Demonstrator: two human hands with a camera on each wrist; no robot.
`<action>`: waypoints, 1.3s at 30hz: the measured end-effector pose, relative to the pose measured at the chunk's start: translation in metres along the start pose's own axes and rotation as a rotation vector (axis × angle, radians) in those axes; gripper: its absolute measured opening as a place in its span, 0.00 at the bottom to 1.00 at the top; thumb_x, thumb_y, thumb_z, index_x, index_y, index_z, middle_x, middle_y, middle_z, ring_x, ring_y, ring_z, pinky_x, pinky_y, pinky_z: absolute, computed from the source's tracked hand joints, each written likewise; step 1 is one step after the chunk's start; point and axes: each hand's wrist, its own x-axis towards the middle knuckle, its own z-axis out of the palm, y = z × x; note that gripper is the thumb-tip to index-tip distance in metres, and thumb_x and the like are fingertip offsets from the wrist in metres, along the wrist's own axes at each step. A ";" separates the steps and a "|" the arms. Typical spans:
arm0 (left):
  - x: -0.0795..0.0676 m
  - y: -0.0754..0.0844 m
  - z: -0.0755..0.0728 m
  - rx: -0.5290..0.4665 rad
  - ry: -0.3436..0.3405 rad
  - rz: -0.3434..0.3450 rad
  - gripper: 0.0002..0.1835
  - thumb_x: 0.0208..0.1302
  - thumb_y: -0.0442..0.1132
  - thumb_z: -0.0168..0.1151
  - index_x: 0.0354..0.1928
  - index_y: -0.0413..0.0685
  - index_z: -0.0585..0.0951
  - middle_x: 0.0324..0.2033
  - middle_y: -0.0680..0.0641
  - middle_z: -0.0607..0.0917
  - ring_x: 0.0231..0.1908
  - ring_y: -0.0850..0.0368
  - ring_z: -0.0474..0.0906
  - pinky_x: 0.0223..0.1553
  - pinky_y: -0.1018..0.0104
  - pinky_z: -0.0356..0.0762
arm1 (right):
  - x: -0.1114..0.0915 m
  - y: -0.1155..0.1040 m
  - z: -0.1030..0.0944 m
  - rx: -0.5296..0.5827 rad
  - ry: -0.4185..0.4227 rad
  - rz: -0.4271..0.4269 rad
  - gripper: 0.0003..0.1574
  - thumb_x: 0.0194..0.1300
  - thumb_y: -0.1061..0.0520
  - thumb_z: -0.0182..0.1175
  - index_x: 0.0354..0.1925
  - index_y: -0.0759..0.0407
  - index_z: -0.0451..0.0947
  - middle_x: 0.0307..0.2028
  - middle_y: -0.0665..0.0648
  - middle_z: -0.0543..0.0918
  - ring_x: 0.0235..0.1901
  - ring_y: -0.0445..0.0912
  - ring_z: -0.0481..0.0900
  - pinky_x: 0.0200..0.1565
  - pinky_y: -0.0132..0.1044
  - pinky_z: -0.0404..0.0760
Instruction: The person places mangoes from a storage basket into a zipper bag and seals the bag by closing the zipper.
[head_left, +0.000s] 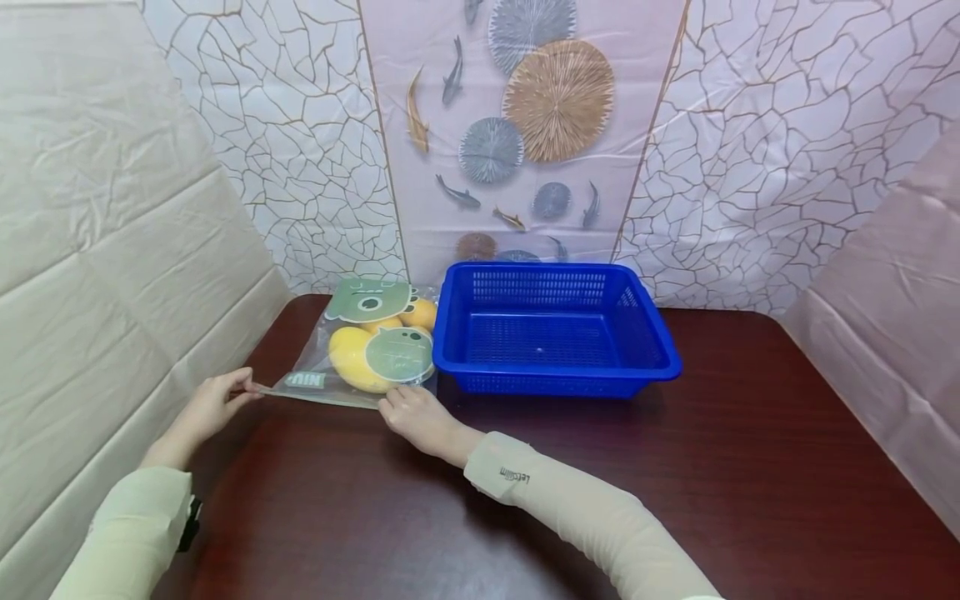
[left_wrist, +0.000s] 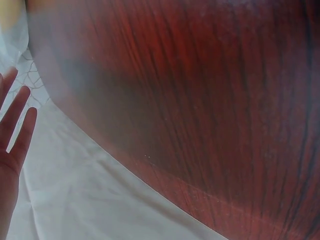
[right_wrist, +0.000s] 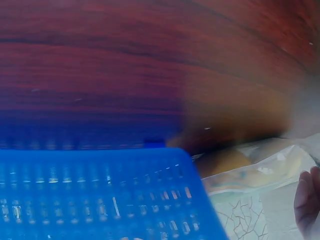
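A clear plastic zip bag (head_left: 311, 362) with green cartoon prints lies on the table at the left, its opening edge facing me. Inside are a large yellow fruit, like a mango (head_left: 348, 354), and several orange-yellow round fruits (head_left: 420, 313), partly covered by the prints. My left hand (head_left: 213, 406) pinches the left end of the bag's edge between thumb and fingers. Farther right along the same edge, my right hand (head_left: 418, 418) grips the plastic with curled fingers. The left wrist view catches the left hand (left_wrist: 12, 130) only at its border, some fingers spread.
A blue perforated plastic basket (head_left: 555, 369) stands just right of the bag, close against it. Both are on a dark red-brown wooden table (head_left: 750, 467). Pale cloth (head_left: 97, 225) hangs along the left side, and patterned cloth (head_left: 750, 167) forms the back.
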 end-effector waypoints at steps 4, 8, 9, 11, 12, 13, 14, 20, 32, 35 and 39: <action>0.001 -0.001 0.000 0.013 0.006 -0.005 0.19 0.46 0.22 0.69 0.19 0.47 0.67 0.22 0.41 0.86 0.28 0.78 0.75 0.24 0.79 0.66 | -0.008 0.007 -0.004 -0.024 -0.019 -0.014 0.08 0.62 0.61 0.50 0.30 0.51 0.75 0.28 0.46 0.78 0.31 0.41 0.76 0.33 0.29 0.74; 0.000 -0.002 0.000 0.005 0.010 -0.012 0.19 0.46 0.21 0.68 0.20 0.47 0.67 0.21 0.43 0.86 0.28 0.78 0.74 0.25 0.81 0.65 | -0.016 0.012 -0.006 -0.045 -0.035 -0.028 0.07 0.63 0.61 0.52 0.31 0.51 0.75 0.28 0.47 0.78 0.30 0.41 0.76 0.31 0.29 0.73; 0.000 -0.002 0.000 0.003 0.010 -0.016 0.19 0.46 0.21 0.67 0.20 0.46 0.67 0.21 0.44 0.86 0.28 0.78 0.74 0.25 0.82 0.65 | -0.018 0.014 -0.006 -0.048 -0.036 -0.029 0.07 0.63 0.60 0.52 0.31 0.51 0.75 0.28 0.47 0.78 0.30 0.41 0.76 0.31 0.29 0.73; 0.000 -0.003 0.001 0.004 0.005 -0.026 0.19 0.46 0.20 0.67 0.20 0.46 0.67 0.21 0.45 0.85 0.27 0.77 0.74 0.25 0.80 0.67 | -0.022 0.016 -0.007 -0.052 -0.040 -0.027 0.07 0.63 0.60 0.52 0.30 0.51 0.75 0.28 0.47 0.78 0.29 0.41 0.76 0.30 0.29 0.72; 0.000 -0.003 0.001 0.010 0.001 -0.034 0.18 0.47 0.20 0.66 0.21 0.45 0.67 0.21 0.45 0.85 0.27 0.76 0.75 0.25 0.78 0.68 | -0.025 0.017 -0.008 -0.052 -0.042 -0.025 0.07 0.63 0.60 0.52 0.30 0.51 0.75 0.27 0.47 0.77 0.29 0.41 0.75 0.30 0.29 0.72; 0.000 -0.004 0.002 0.021 0.000 -0.042 0.18 0.48 0.20 0.66 0.21 0.45 0.67 0.21 0.46 0.84 0.27 0.74 0.76 0.25 0.76 0.69 | -0.027 0.018 -0.008 -0.050 -0.048 -0.025 0.07 0.63 0.60 0.52 0.30 0.51 0.75 0.27 0.47 0.77 0.28 0.41 0.75 0.29 0.29 0.71; 0.000 -0.004 0.003 0.032 0.003 -0.047 0.18 0.48 0.20 0.66 0.21 0.45 0.67 0.20 0.46 0.84 0.27 0.73 0.76 0.24 0.73 0.70 | -0.029 0.019 -0.008 -0.047 -0.055 -0.021 0.07 0.63 0.60 0.52 0.30 0.51 0.74 0.27 0.47 0.77 0.28 0.42 0.75 0.29 0.29 0.71; 0.000 -0.005 0.005 0.074 0.005 -0.066 0.18 0.48 0.21 0.66 0.22 0.45 0.67 0.20 0.48 0.83 0.25 0.65 0.76 0.23 0.66 0.67 | -0.040 0.023 -0.010 -0.022 -0.064 -0.016 0.07 0.62 0.61 0.51 0.28 0.51 0.73 0.25 0.47 0.75 0.27 0.42 0.74 0.28 0.29 0.70; -0.001 -0.004 -0.006 0.128 -0.019 -0.085 0.18 0.48 0.24 0.67 0.22 0.47 0.66 0.18 0.48 0.81 0.20 0.59 0.70 0.22 0.64 0.62 | -0.036 0.024 -0.013 -0.035 -0.060 -0.051 0.08 0.63 0.61 0.51 0.27 0.52 0.72 0.25 0.47 0.75 0.26 0.42 0.73 0.27 0.29 0.68; -0.002 -0.004 -0.004 0.122 -0.034 -0.088 0.19 0.49 0.23 0.66 0.22 0.47 0.65 0.19 0.48 0.82 0.21 0.54 0.74 0.21 0.62 0.63 | -0.037 0.025 -0.016 -0.031 -0.046 -0.059 0.08 0.62 0.62 0.51 0.27 0.52 0.72 0.24 0.47 0.75 0.26 0.42 0.73 0.27 0.29 0.67; -0.005 -0.006 0.000 0.130 -0.014 -0.090 0.19 0.48 0.23 0.67 0.22 0.47 0.66 0.20 0.48 0.83 0.21 0.54 0.76 0.21 0.62 0.65 | -0.033 0.026 -0.020 -0.035 0.000 -0.083 0.09 0.63 0.63 0.49 0.28 0.52 0.71 0.25 0.47 0.74 0.27 0.43 0.73 0.28 0.29 0.67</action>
